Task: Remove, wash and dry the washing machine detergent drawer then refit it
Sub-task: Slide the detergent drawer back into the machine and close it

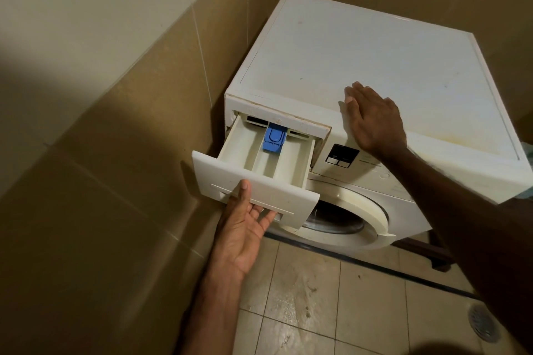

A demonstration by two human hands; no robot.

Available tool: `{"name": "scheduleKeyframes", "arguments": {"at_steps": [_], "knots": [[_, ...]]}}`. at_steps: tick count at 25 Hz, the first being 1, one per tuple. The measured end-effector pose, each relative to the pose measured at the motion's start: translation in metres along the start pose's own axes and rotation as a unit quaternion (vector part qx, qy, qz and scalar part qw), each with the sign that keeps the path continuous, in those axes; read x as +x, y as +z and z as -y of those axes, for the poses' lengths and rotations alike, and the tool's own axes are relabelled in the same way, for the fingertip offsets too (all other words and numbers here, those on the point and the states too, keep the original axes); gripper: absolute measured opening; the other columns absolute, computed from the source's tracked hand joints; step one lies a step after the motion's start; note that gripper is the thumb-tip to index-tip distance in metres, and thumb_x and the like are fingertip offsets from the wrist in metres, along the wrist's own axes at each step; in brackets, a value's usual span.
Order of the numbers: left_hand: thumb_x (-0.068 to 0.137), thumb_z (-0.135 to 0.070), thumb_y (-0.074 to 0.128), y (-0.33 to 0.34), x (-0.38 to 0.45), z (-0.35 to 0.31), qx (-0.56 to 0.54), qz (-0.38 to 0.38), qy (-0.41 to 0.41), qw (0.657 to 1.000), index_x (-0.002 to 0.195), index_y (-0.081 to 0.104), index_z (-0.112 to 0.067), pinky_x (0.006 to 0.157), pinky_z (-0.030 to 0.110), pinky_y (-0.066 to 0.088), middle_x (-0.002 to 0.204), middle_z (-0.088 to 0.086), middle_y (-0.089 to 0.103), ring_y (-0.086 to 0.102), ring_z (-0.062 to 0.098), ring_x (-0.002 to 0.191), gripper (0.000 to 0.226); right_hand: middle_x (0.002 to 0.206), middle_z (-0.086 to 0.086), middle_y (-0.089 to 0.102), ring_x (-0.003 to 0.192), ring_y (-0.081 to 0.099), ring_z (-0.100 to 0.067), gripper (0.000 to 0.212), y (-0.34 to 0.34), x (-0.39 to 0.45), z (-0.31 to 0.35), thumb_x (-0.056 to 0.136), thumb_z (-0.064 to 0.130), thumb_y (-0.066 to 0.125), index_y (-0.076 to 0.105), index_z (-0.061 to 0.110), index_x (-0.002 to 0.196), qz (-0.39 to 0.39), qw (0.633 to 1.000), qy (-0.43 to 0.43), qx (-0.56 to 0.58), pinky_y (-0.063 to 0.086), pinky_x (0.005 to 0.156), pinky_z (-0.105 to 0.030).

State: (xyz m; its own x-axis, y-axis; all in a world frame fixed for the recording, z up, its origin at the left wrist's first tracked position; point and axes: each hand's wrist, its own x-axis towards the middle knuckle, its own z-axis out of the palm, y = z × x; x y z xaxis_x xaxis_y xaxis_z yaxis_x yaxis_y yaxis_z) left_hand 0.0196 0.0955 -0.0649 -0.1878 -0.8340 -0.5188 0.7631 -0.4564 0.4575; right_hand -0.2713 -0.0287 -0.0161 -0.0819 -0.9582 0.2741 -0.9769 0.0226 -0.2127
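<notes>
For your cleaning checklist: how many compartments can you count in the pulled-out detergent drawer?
3: a wide left one, a narrow middle one with the blue insert, and a right one. Their rear ends stay hidden inside the machine.

tan wall tiles, stained floor tiles and a round floor drain.

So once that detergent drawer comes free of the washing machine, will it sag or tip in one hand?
The detergent drawer looks like rigid moulded plastic, so probably no sag. It appears empty, likely light. The left hand holds only the front panel, so the long tray behind may dip; the right hand could support it.
</notes>
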Motion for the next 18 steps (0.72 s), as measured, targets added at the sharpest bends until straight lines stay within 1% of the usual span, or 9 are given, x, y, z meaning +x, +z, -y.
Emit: {"name": "scheduleKeyframes", "arguments": {"at_steps": [3, 5, 7, 10, 12, 14, 16, 18], "knots": [[0.088, -0.027, 0.066, 0.007, 0.009, -0.001, -0.007, 0.01, -0.002, 1.0, 0.143, 0.051, -0.022, 0.097, 0.054, 0.055, 0.134, 0.015, 0.066, 0.065, 0.033, 0.122, 0.057, 0.159, -0.006, 0.049, 0.15, 0.039, -0.022, 0.058, 0.001, 0.0, -0.001, 0.11, 0.041, 0.016, 0.053, 0.017, 0.147, -0.003, 1.0, 0.017, 0.023, 0.037, 0.115, -0.055], [0.092, -0.026, 0.065, 0.018, 0.024, -0.004, -0.007, 0.017, -0.003, 1.0, 0.143, 0.05, -0.021, 0.093, 0.052, 0.058, 0.132, 0.016, 0.067, 0.066, 0.033, 0.121, 0.053, 0.162, -0.004, 0.045, 0.153, 0.035, -0.02, 0.059, 0.002, 0.0, -0.001, 0.111, 0.043, 0.017, 0.051, 0.018, 0.151, -0.002, 0.999, 0.033, 0.039, 0.032, 0.12, -0.055], [0.092, -0.026, 0.066, 0.03, 0.043, -0.007, -0.004, 0.029, 0.001, 1.0, 0.143, 0.05, -0.02, 0.091, 0.052, 0.059, 0.132, 0.017, 0.067, 0.066, 0.033, 0.121, 0.054, 0.163, -0.003, 0.045, 0.153, 0.035, -0.019, 0.061, 0.003, 0.001, -0.002, 0.11, 0.045, 0.016, 0.051, 0.019, 0.152, -0.002, 0.998, 0.036, 0.042, 0.032, 0.12, -0.055], [0.088, -0.028, 0.071, 0.052, 0.076, -0.009, 0.003, 0.029, 0.006, 1.0, 0.142, 0.052, -0.019, 0.093, 0.052, 0.058, 0.13, 0.016, 0.068, 0.066, 0.032, 0.12, 0.058, 0.161, -0.003, 0.046, 0.152, 0.037, -0.019, 0.064, 0.005, 0.001, -0.004, 0.109, 0.047, 0.013, 0.053, 0.019, 0.15, -0.01, 0.999, 0.031, 0.03, 0.035, 0.117, -0.056], [0.09, -0.029, 0.071, 0.067, 0.095, -0.008, 0.007, 0.02, 0.013, 1.0, 0.14, 0.054, -0.018, 0.096, 0.053, 0.057, 0.129, 0.015, 0.069, 0.065, 0.031, 0.122, 0.054, 0.161, -0.002, 0.047, 0.152, 0.037, -0.019, 0.065, 0.003, 0.001, -0.002, 0.109, 0.048, 0.012, 0.053, 0.019, 0.15, -0.01, 0.999, 0.027, 0.018, 0.035, 0.117, -0.055], [0.092, -0.031, 0.069, 0.078, 0.109, -0.007, 0.021, 0.011, 0.024, 0.999, 0.138, 0.056, -0.017, 0.101, 0.053, 0.053, 0.13, 0.014, 0.068, 0.062, 0.031, 0.124, 0.05, 0.162, -0.002, 0.045, 0.152, 0.036, -0.019, 0.062, 0.002, 0.001, 0.0, 0.109, 0.046, 0.015, 0.053, 0.019, 0.15, -0.007, 0.999, 0.033, 0.022, 0.032, 0.119, -0.053], [0.087, -0.034, 0.072, 0.082, 0.114, -0.006, 0.03, 0.006, 0.021, 0.999, 0.136, 0.057, -0.017, 0.103, 0.051, 0.053, 0.131, 0.014, 0.067, 0.061, 0.031, 0.125, 0.054, 0.164, -0.001, 0.043, 0.153, 0.034, -0.018, 0.063, 0.0, 0.0, 0.001, 0.109, 0.047, 0.015, 0.052, 0.02, 0.151, -0.004, 0.999, 0.038, 0.027, 0.029, 0.121, -0.053], [0.082, -0.035, 0.075, 0.079, 0.114, -0.007, 0.044, 0.002, 0.024, 0.999, 0.134, 0.059, -0.018, 0.1, 0.046, 0.055, 0.131, 0.015, 0.067, 0.061, 0.031, 0.125, 0.057, 0.164, -0.001, 0.042, 0.154, 0.033, -0.018, 0.062, 0.0, -0.001, 0.002, 0.109, 0.047, 0.015, 0.051, 0.02, 0.152, -0.002, 0.999, 0.036, 0.028, 0.028, 0.122, -0.052]]}}
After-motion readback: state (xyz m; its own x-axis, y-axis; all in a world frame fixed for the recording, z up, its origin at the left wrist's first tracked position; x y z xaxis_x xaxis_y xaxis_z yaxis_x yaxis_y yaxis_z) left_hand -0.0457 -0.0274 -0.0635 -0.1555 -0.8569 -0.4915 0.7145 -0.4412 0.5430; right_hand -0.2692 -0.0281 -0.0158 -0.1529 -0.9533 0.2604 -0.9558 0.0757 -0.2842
